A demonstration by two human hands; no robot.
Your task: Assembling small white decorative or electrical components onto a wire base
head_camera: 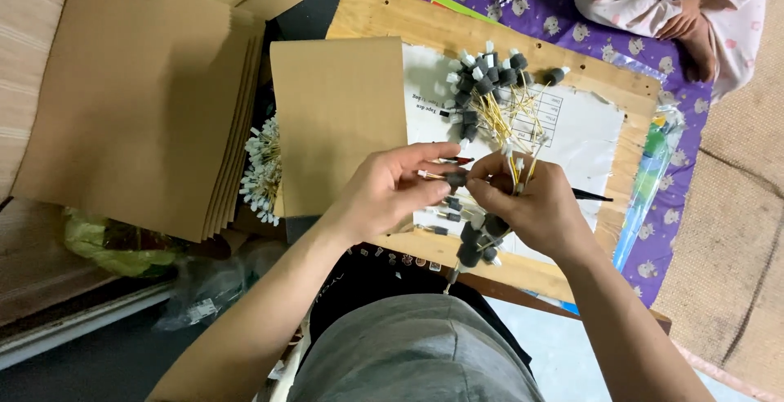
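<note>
Matt brown cardboard sheets [139,100] are seen at nine o'clock; a raw plywood board [392,18] carries white paper [588,136], dark foam caps [482,79] and thin yellow wires [498,116].

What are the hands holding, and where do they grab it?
The left hand pinches a small dark foam-tipped stick by its thin end. The right hand grips a bundle of such sticks around their yellow stems and also touches the single one.

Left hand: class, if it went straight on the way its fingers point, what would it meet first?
Probably the right hand: the left hand points across at it, pinching a small dark foam-tipped stick between them; depth unclear.
</note>
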